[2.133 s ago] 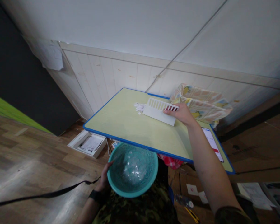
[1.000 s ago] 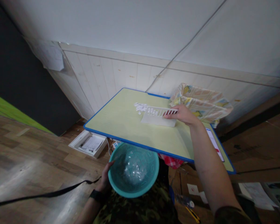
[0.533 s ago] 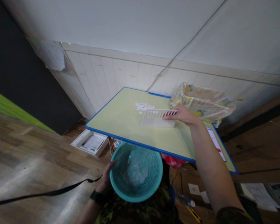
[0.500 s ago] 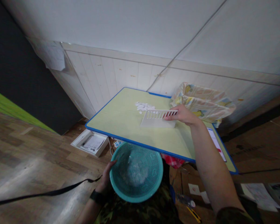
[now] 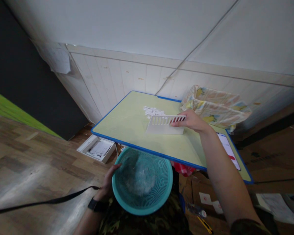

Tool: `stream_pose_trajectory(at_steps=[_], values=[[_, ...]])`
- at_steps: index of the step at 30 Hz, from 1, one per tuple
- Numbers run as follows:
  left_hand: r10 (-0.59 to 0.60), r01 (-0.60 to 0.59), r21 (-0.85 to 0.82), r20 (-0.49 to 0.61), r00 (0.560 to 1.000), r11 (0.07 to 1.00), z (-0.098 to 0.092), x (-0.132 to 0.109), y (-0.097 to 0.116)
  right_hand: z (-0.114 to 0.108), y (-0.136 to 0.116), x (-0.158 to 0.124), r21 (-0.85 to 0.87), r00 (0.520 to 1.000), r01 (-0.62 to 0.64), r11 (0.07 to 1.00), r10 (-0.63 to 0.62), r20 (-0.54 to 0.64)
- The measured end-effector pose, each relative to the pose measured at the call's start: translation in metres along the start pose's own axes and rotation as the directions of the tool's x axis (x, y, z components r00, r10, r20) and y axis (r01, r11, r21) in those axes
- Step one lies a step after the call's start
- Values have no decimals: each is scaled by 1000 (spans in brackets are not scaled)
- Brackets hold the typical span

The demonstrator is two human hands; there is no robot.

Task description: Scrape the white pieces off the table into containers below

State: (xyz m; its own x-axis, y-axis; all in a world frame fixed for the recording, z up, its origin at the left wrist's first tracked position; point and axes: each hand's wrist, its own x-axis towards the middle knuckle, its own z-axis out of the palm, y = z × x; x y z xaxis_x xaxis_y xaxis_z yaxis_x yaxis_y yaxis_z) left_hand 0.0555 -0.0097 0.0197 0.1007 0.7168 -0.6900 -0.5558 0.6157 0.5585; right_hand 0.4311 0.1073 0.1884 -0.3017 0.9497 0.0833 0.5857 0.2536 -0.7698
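A teal basket point(image 5: 164, 178) sits over the person's lap, its far side close up to the near edge of the desk point(image 5: 122, 120). In the bottom lies a loose heap of clear plastic bits point(image 5: 140, 180), too blurred to count. At the back right of the desk stands a basket lined with patterned cloth point(image 5: 217, 112); what it holds cannot be seen. On the floor, a shallow white box point(image 5: 109, 153) lies open with printed paper point(image 5: 99, 148) inside.

The left grip point(image 5: 110, 176) pinches the teal basket's rim, thumb over the edge and the other fingers hidden outside; a black watch point(image 5: 96, 205) circles that wrist. The right arm stretches forward across the desk, and its grip point(image 5: 189, 120) is closed around the right end of a white slotted holder point(image 5: 161, 129), thumb on the near side.

The holder is on the middle of the desk, its long lower edge towards the person. Its near face is plain and smooth, with a row of upright slots along the top. Just behind it, small flat white pieces point(image 5: 154, 111) lie in a scattered pile.
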Motion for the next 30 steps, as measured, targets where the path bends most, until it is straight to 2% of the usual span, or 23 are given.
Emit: stream_pose_trajectory(at_steps=[3, 6, 9, 15, 20, 26, 30], values=[[3, -6, 53, 55, 998, 999, 4, -5, 4, -7, 0, -4, -3, 999, 2, 1000, -1, 53], [5, -8, 31, 92, 996, 999, 5, -7, 8, -12, 2, -6, -9, 1000, -14, 1000, 15, 18], [3, -5, 20, 94, 996, 1000, 4, -7, 8, -11, 3, -5, -5, 999, -17, 1000, 17, -36], [-12, 10, 14, 115, 993, 1000, 3, -6, 8, -7, 1, -3, -11, 1000, 15, 1000, -14, 17], [-18, 16, 24, 86, 996, 1000, 7, -10, 10, -9, 4, -3, -21, 997, -12, 1000, 10, -74], [-19, 17, 32, 67, 998, 999, 8, -10, 11, -4, -3, -3, -17, 999, 19, 1000, -18, 26], [-18, 17, 18, 73, 997, 1000, 7, -12, 10, -7, 0, -4, -43, 1000, 3, 999, -4, -24]])
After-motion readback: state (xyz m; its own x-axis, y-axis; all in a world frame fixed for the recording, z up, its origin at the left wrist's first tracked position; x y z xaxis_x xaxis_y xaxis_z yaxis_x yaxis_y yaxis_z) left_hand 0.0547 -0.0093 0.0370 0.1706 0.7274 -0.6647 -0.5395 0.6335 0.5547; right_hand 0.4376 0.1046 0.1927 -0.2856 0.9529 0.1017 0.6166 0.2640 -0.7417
